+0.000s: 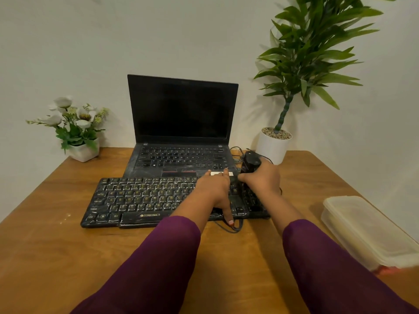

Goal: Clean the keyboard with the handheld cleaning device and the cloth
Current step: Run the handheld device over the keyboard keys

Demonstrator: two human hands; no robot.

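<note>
Two hands work at the right end of a black keyboard (140,200) that lies on the wooden desk (45,245), just in front of an open laptop (181,159) with a dark screen. The keys are speckled with pale dust.

The left hand (213,189) rests flat on the keyboard, its fingers (225,172) straight and spread apart, reaching to the laptop's front edge. Its thumb points back over the keyboard's near edge, above a grey cable (235,228).

The right hand (264,180) has its fingers curled around a black handheld cleaning device (250,163), held upright at the keyboard's far right corner.

Off to the right sits a translucent plastic container (362,230). A potted plant (273,148) stands at the back right and a pot of white flowers (84,151) at the back left.
</note>
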